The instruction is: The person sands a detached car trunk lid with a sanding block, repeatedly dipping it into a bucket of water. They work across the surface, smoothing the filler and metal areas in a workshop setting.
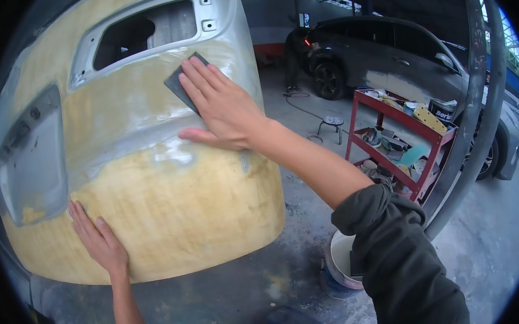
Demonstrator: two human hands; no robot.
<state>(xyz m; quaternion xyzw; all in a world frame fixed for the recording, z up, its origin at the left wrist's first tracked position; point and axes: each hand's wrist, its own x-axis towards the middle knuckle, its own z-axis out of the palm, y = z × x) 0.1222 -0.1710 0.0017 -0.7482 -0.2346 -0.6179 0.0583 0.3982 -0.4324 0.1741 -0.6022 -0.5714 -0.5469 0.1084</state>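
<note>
A car's tailgate panel (174, 228), coated in yellowish filler with grey primer patches, fills the left of the view. On its upper part my right hand (222, 107) presses a dark grey sheet of sandpaper (177, 88) flat against the surface, just below a window-like opening (142, 35). The fingers lie along the sheet, and the thumb stretches out onto the panel. Lower down, my left hand (99, 239) rests open and flat on the panel, beside the corner of the grey recess (34, 163). It holds nothing.
A red trolley (397, 113) loaded with supplies stands at the right, behind grey posts (484, 86). Below my right arm is a bucket (334, 277). Farther back are a small stool (332, 121), a dark car (384, 48) and another person (294, 57).
</note>
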